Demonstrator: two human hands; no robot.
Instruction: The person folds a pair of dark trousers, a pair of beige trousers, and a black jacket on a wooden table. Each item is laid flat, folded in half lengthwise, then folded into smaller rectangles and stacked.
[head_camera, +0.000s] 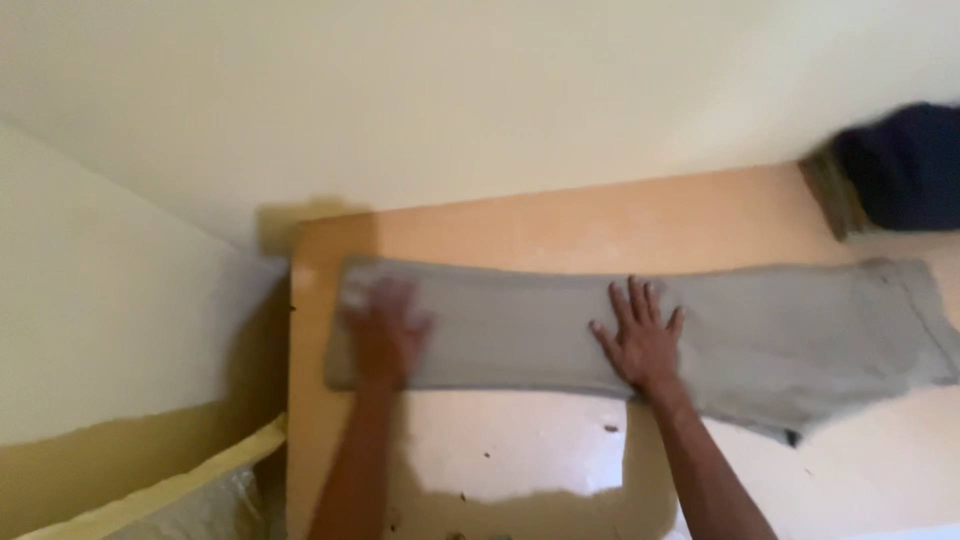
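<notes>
Grey trousers (640, 330) lie under both flat, spread hands: left hand (388, 335), right hand (640, 345). Uneven pressing may bunch the fabric.

Grey trousers (640, 325), folded lengthwise, laid flat across orange table, waist end at right

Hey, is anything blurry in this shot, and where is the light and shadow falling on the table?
In the head view, the left hand is smeared by motion blur while the right hand shows clear fingers; a bright patch of light falls on the table below the grey trousers, with the arms' shadows around it; the whole frame is soft.
</notes>
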